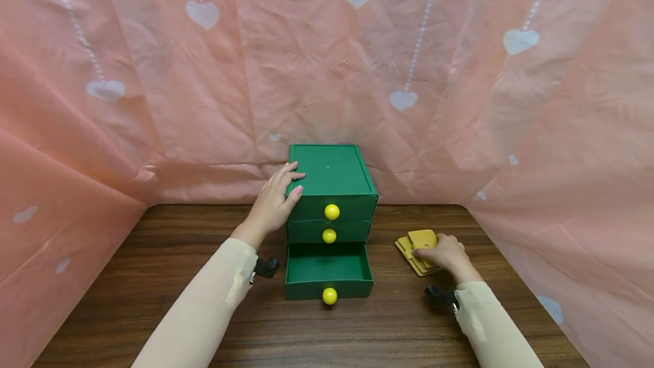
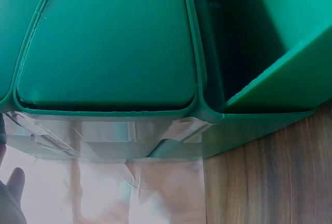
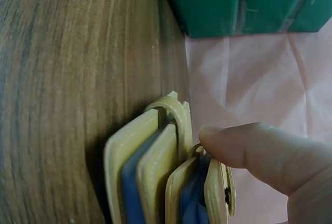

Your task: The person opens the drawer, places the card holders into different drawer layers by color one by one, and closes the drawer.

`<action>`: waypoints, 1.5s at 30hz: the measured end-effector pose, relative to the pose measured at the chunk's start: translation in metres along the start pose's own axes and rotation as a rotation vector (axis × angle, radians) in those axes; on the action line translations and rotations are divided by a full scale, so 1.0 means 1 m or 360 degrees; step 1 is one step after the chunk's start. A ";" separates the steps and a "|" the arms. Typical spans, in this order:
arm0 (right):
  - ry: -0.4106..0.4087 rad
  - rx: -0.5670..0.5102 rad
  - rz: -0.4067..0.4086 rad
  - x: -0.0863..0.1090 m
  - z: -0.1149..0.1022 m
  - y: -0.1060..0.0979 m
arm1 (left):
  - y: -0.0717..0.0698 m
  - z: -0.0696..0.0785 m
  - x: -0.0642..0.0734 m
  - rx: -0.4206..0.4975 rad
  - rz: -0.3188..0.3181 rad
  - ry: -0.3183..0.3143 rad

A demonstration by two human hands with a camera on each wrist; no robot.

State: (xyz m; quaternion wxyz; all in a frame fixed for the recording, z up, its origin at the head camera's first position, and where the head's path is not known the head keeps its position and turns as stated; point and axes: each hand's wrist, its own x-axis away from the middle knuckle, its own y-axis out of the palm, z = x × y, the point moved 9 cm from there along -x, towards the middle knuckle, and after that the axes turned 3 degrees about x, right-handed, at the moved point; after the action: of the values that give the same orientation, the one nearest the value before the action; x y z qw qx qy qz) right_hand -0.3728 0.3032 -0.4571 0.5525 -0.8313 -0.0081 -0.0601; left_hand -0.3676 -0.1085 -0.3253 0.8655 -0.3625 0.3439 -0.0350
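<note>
A green three-drawer box (image 1: 327,172) with yellow round knobs stands on the table. Its bottom drawer (image 1: 329,290) is pulled out and has nothing in it; the two above are closed. My left hand (image 1: 273,200) rests at the box's upper left edge, fingers spread onto the top. Right of the box, two yellow wallets (image 1: 423,238) lie stacked at an angle. My right hand (image 1: 447,254) grips the upper wallet (image 3: 210,187), the thumb (image 3: 233,143) pressing near its strap. The lower wallet (image 3: 132,146) has a strap loop and a blue inside. My other right fingers are mostly hidden.
The brown wooden table (image 1: 168,277) extends to both sides of the box. A pink curtain (image 1: 317,72) with white hearts hangs behind and along both sides, close behind the box. Clear tape (image 2: 104,136) runs along the box's side.
</note>
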 end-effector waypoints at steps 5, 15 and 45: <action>0.0000 -0.0022 0.0024 0.004 0.000 -0.007 | 0.001 -0.002 0.000 -0.0012 -0.0011 -0.0018; -0.0060 -0.0073 0.0086 0.015 -0.003 -0.024 | 0.001 -0.003 0.000 -0.0016 -0.0015 -0.0017; -0.0320 -0.0068 0.0291 0.059 -0.069 -0.076 | -0.001 -0.005 -0.001 -0.0029 0.0001 0.0006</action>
State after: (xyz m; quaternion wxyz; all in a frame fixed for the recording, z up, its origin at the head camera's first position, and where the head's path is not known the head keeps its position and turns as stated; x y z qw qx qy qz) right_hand -0.3270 0.2663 -0.3544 0.5342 -0.8420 0.0138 0.0740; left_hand -0.3714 -0.1119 -0.3266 0.8615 -0.3704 0.3459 -0.0322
